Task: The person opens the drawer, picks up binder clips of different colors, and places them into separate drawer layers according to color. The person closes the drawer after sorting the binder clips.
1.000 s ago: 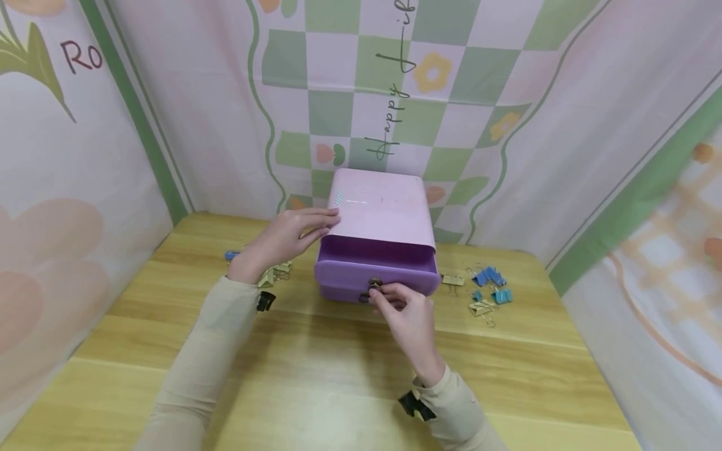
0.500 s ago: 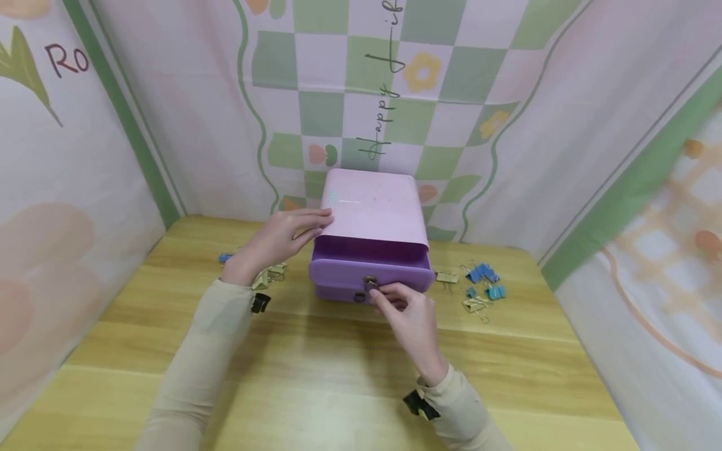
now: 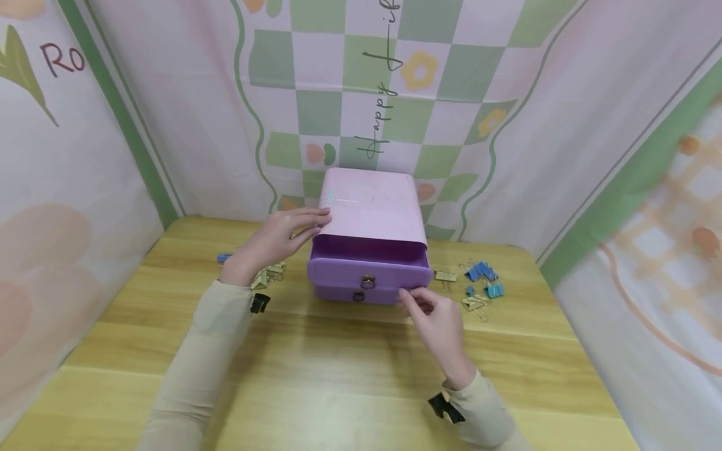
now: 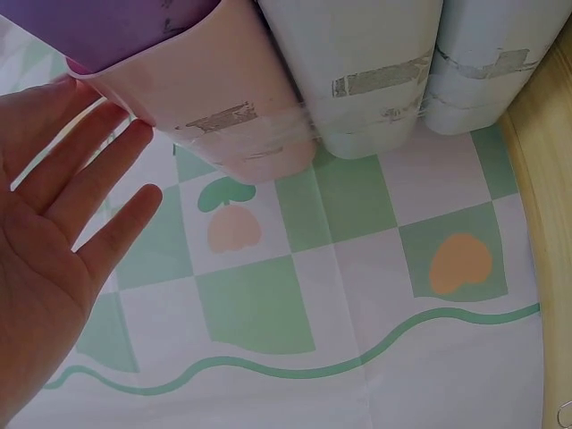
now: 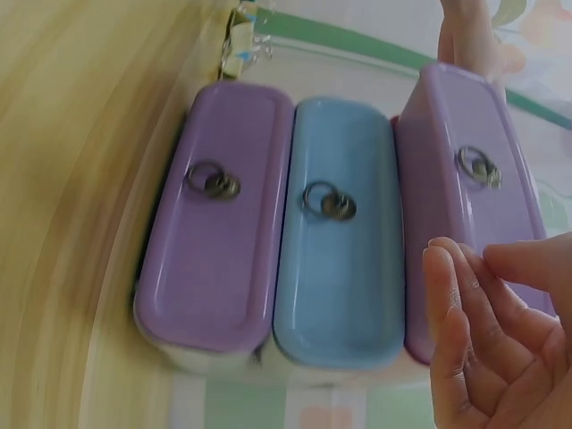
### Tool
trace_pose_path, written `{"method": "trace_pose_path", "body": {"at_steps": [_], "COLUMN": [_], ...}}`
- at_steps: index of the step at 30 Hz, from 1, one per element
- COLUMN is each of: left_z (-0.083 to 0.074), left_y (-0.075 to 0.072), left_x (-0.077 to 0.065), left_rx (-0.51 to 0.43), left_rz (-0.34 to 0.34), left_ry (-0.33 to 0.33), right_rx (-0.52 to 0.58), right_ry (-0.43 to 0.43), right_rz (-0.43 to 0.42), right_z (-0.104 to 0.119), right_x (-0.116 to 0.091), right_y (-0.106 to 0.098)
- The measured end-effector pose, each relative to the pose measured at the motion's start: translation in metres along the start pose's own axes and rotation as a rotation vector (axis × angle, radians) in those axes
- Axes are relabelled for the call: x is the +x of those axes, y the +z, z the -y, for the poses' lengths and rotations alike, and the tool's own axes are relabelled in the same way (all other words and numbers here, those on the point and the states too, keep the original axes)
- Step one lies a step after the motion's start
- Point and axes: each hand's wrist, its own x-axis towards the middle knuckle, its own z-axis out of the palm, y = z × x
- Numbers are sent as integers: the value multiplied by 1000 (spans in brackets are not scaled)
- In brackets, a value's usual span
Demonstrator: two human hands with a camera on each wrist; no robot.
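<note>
A stacked drawer box with a pink top [image 3: 372, 203] stands against the back cloth, its top purple drawer [image 3: 333, 270] pulled partly out. My left hand [image 3: 273, 239] rests its straight fingertips along the left edge of the pink top. In the left wrist view, those fingers [image 4: 134, 143] touch the pink casing near the drawer's side. My right hand [image 3: 439, 322] is by the drawer's lower right corner, fingers loosely bent and holding nothing. The top drawer's ring pull [image 5: 481, 168] hangs free; below it are a blue drawer [image 5: 344, 286] and another purple drawer [image 5: 210, 277], both pushed in.
Blue and teal binder clips [image 3: 482, 271] and gold ones [image 3: 475, 304] lie right of the box. More gold clips [image 3: 261, 279] and a black clip [image 3: 260, 303] lie to the left, partly behind my left forearm. Patterned cloth [image 3: 327, 113] closes off the back and sides.
My right hand has let go of the top drawer's ring pull and moved right, away from it. The left hand stays at the box edge; the drawer sits about as far out as before.
</note>
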Motion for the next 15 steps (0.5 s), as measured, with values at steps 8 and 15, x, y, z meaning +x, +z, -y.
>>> {"method": "trace_pose_path", "body": {"at_steps": [8,15], "left_z": [-2,-2], "left_y": [-2,-1], "left_x": [2,-1], "left_rx": [2,17], "left_rz": [7,6], "left_ry": [3,-12], "right_rx": [-42,-110], "right_ry": [14,20], "right_rz": [-51,-73], "right_z": [-18,-36], "right_x": [0,2], "right_y": [-20,-36]}}
